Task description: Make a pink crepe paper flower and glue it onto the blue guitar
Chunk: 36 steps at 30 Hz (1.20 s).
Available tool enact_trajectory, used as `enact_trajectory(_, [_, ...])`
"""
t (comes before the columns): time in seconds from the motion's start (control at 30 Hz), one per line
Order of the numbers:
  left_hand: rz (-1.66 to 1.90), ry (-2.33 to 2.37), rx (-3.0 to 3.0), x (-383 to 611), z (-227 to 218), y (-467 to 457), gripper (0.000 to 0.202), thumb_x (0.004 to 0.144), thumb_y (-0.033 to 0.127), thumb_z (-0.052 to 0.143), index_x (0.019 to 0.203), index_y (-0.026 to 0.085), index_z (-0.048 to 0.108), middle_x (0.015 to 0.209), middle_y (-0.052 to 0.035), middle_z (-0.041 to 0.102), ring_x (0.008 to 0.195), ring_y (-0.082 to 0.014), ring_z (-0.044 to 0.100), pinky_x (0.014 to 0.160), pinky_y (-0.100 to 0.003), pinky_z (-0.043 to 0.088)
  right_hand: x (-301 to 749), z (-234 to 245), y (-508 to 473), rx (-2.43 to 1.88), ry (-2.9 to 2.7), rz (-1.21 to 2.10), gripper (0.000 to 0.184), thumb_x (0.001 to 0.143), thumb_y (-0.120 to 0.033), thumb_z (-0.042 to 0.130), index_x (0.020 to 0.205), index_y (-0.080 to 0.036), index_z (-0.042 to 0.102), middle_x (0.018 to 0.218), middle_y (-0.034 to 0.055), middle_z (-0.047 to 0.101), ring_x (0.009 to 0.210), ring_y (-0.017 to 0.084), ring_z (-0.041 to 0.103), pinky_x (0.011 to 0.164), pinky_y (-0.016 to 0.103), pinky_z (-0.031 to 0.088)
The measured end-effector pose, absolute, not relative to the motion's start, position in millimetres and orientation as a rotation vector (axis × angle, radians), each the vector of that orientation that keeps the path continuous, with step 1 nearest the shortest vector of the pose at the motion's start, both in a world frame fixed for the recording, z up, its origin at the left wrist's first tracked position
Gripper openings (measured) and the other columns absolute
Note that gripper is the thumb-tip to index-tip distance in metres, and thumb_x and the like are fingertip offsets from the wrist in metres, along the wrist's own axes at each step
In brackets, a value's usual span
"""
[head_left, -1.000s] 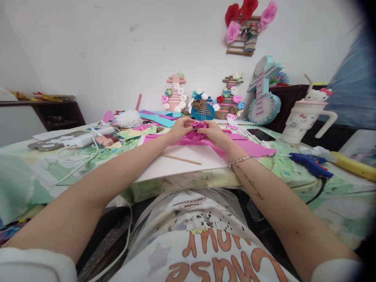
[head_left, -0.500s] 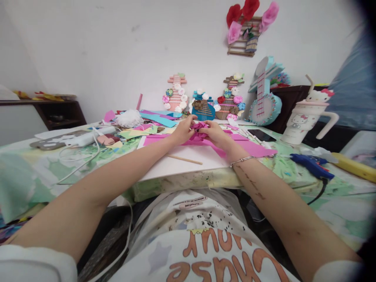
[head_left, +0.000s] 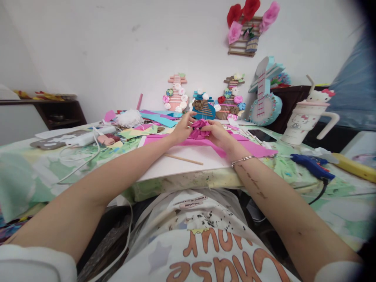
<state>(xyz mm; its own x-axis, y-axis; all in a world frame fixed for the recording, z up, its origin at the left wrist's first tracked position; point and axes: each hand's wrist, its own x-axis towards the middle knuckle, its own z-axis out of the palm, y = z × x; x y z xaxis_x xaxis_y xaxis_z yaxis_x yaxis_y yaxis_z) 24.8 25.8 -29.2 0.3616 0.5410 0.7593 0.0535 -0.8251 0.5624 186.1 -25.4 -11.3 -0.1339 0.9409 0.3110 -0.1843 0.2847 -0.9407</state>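
Note:
A magenta crepe-paper flower with ruffled petals is held between my two hands above the white board. My left hand grips its left side, the index finger raised over the petals. On the flower's right side my right hand is closed, thumb and fingers pinching the edge. Beneath them, pink crepe paper lies spread over the white board. A thin wooden stick rests on the board nearer to me.
A blue glue gun, a phone and a white tumbler stand or lie at the right. Paper scraps, white shredded filler and a power strip crowd the left. Decorated cardboard instruments line the wall.
The flower has turned and its petals show more openly towards me. My left fingers have loosened and lifted slightly; my right hand has shifted a little on the flower's side.

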Motion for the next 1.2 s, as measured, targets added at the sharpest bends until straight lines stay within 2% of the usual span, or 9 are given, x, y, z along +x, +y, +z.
enact_trajectory(0.17, [1.418,0.479,2.102,22.8,-29.1,28.8,0.051,0.064,0.011,0.055,0.113,0.019,0.049,0.092,-0.0037,0.063,0.081,-0.0167,0.061,0.072,-0.031,0.048,186.7,-10.7,-26.0,-0.764,-1.329,1.184,0.03,0.051,-0.002,0.059,0.077,-0.017,0.057,0.056,-0.0056,0.056,0.053,0.01,0.051,0.054,0.024,0.042])
enact_trajectory(0.3, [1.426,0.485,2.119,22.3,-27.3,24.3,0.041,0.069,0.016,0.06,0.109,0.019,0.051,0.091,-0.0042,0.064,0.083,-0.0176,0.062,0.074,-0.031,0.048,185.7,-10.0,-28.3,-0.762,-1.353,1.189,0.031,0.05,-0.003,0.061,0.078,-0.017,0.059,0.056,-0.0057,0.056,0.052,0.009,0.05,0.053,0.023,0.041])
enact_trajectory(0.43, [1.463,0.529,2.195,23.6,-24.9,19.8,0.038,0.068,0.012,0.058,0.105,0.018,0.053,0.085,-0.0022,0.063,0.079,-0.016,0.06,0.074,-0.03,0.047,184.0,-9.9,-29.8,-0.774,-1.37,1.163,0.029,0.052,-0.007,0.067,0.078,-0.016,0.058,0.055,-0.0054,0.057,0.052,0.01,0.052,0.051,0.023,0.041])
enact_trajectory(0.6, [1.578,0.625,2.276,26.3,-22.3,13.6,0.04,0.064,0.008,0.057,0.103,0.017,0.055,0.076,0.0018,0.055,0.069,-0.0142,0.054,0.068,-0.028,0.044,180.4,-11.7,-28.7,-0.8,-1.384,1.091,0.026,0.056,-0.009,0.069,0.078,-0.017,0.056,0.057,-0.0057,0.056,0.052,0.009,0.053,0.051,0.022,0.043])
enact_trajectory(0.77, [1.656,0.669,2.333,31.2,-19.7,1.3,0.04,0.061,0.004,0.055,0.099,0.019,0.057,0.073,0.0025,0.05,0.072,-0.0163,0.05,0.077,-0.032,0.041,178.7,-15.5,-20.8,-0.823,-1.372,0.97,0.025,0.058,-0.012,0.068,0.077,-0.019,0.053,0.056,-0.0069,0.053,0.051,0.009,0.052,0.049,0.022,0.043])
enact_trajectory(1.0, [1.597,0.719,2.212,30.3,-20.8,3.4,0.041,0.055,0.006,0.057,0.094,0.018,0.056,0.079,0.0004,0.055,0.079,-0.019,0.052,0.079,-0.034,0.043,183.7,-16.3,-14.7,-0.794,-1.372,0.884,0.039,0.051,-0.01,0.072,0.082,-0.02,0.05,0.077,-0.0051,0.059,0.065,0.011,0.057,0.059,0.024,0.049])
enact_trajectory(1.2, [1.424,0.609,2.084,26.2,-17.3,7.1,0.031,0.059,0.018,0.058,0.09,0.014,0.061,0.091,-0.004,0.064,0.087,-0.0193,0.058,0.079,-0.033,0.047,183.1,-15.6,-22.4,-0.78,-1.472,0.968,0.034,0.05,-0.008,0.071,0.078,-0.018,0.055,0.071,-0.0049,0.059,0.062,0.012,0.058,0.059,0.028,0.05])
